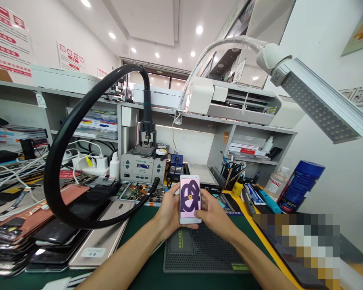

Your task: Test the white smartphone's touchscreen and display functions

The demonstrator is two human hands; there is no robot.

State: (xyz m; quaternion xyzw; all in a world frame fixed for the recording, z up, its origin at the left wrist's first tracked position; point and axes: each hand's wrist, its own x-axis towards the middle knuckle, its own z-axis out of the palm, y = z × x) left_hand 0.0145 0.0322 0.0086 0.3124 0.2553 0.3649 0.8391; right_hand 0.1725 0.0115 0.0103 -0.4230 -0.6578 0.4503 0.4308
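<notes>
A white smartphone (190, 198) stands upright in both my hands, its lit screen showing a dark purple looping pattern on pink with a small yellow dot. My left hand (169, 211) wraps round its left edge and back, fingers closed on it. My right hand (213, 213) grips the lower right edge, thumb resting near the bottom of the screen. The phone is held above a dark grey ribbed work mat (205, 253) on the green bench top.
Piles of phones and back covers (63, 229) fill the left. A thick black hose (66, 153) arcs to a grey rework station (143, 165). Tools, pens and a blue canister (301, 185) sit right, under an LED lamp (320, 104). Shelves run behind.
</notes>
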